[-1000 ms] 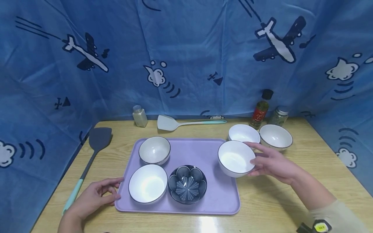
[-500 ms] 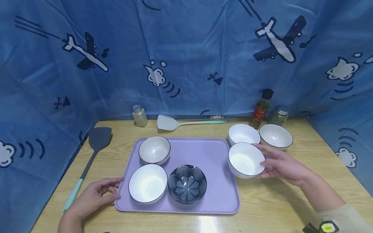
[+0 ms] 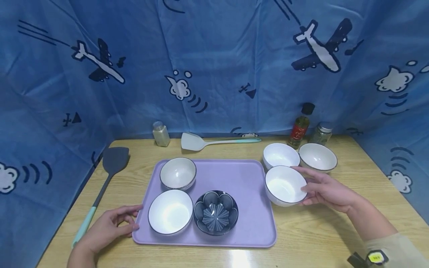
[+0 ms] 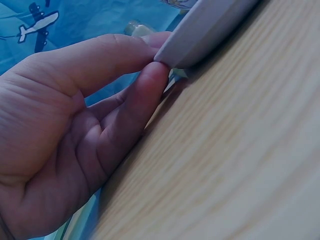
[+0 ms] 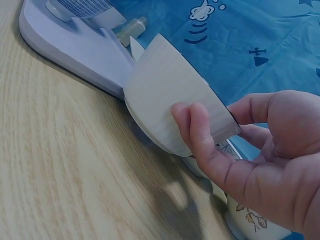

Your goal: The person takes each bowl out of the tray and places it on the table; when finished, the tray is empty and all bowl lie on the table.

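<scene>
A white bowl with a dark rim [image 3: 285,185] is in my right hand [image 3: 323,190], fingers along its outer wall and thumb at its rim. It hangs at the right edge of the lilac tray [image 3: 231,178]; the right wrist view shows its wall [image 5: 165,90] and a shadow below. My left hand [image 3: 110,227] grips the tray's left rim, and its fingertips meet the tray edge [image 4: 200,35] in the left wrist view. On the tray stand a small pale bowl [image 3: 177,173], a white bowl [image 3: 170,212] and a dark petal-patterned bowl [image 3: 216,213].
Two more bowls, one white [image 3: 280,154] and one cream [image 3: 317,157], stand behind my right hand. A sauce bottle [image 3: 299,128] and two jars line the back. A pale spatula [image 3: 197,142] lies behind the tray; a dark spatula [image 3: 115,160] lies left.
My right hand has moved the white bowl rightward from over the tray to its right edge, slowing in the last half second. My left hand and the tray have stayed put.
</scene>
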`<move>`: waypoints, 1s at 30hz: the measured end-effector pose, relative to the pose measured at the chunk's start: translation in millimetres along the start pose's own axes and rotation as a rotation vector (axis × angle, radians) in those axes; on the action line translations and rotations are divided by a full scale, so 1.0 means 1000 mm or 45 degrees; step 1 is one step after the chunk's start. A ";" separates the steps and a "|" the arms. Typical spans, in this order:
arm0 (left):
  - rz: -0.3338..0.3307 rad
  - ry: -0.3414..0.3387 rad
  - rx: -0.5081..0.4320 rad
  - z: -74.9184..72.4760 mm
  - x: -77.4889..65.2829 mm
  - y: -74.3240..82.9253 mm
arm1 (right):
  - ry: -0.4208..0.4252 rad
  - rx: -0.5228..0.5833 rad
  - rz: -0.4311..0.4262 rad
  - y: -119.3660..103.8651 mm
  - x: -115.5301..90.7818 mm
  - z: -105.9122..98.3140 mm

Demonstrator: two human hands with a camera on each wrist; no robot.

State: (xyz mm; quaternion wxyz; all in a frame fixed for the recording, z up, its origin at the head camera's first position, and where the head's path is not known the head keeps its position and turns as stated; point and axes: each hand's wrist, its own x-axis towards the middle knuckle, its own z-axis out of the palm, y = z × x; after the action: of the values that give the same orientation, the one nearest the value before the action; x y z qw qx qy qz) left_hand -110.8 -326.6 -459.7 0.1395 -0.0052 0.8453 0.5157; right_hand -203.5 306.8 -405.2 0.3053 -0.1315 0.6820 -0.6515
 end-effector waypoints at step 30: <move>-0.049 0.004 -0.034 0.001 0.000 0.003 | -0.005 -0.008 -0.009 0.012 -0.005 -0.011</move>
State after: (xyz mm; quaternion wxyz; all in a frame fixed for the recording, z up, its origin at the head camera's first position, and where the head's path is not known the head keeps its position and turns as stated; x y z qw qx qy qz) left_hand -110.7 -324.2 -457.3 0.1480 -0.0241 0.8383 0.5242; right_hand -203.1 319.9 -416.1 0.3039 -0.1359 0.6829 -0.6502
